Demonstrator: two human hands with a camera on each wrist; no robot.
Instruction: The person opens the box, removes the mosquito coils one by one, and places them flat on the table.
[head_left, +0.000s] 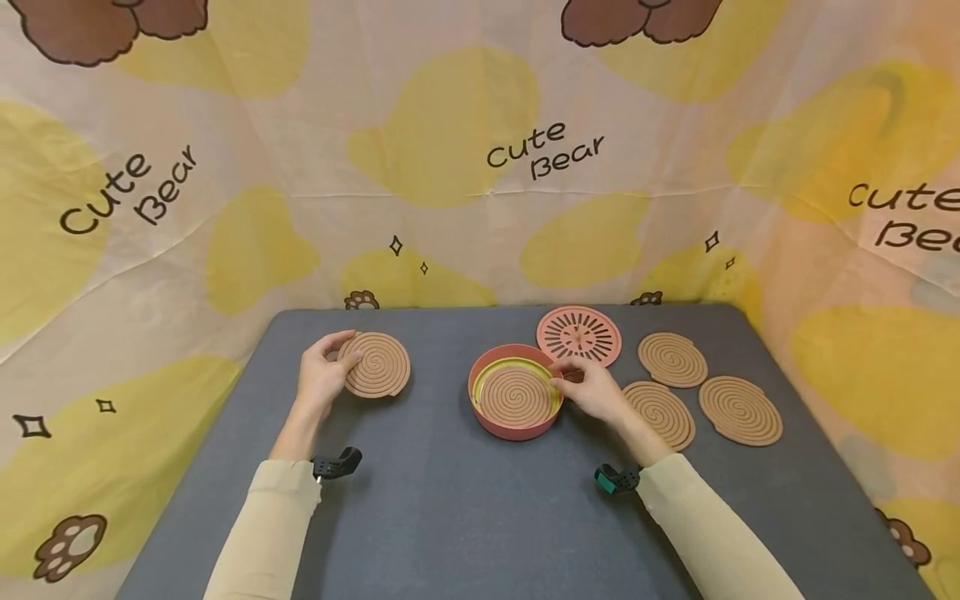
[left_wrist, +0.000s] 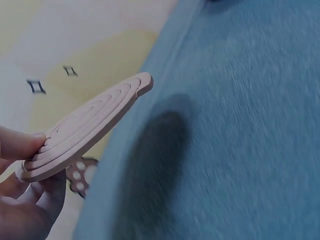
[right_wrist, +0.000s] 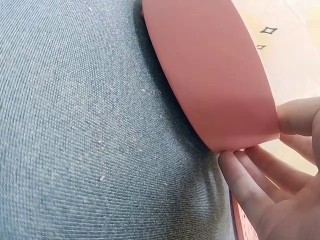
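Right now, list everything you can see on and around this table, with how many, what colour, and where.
coil held up: 1, tan-brown spiral, pinched above the table's left part
coil in dish: 1, tan-brown, lying inside the round dish
loose coils: 3, tan-brown, flat on the table's right part, one far, one near the right wrist, one furthest right
round dish: 1, pink with a yellow-green inner rim, table centre
slotted lid: 1, pink, flat behind the dish
table: 1, grey cloth top
backdrop: 1, cream and yellow with "Cute Bear" print, behind and at the sides
left hand: 1, fingers pinch the held coil's edge
right hand: 1, fingers at the dish's right rim
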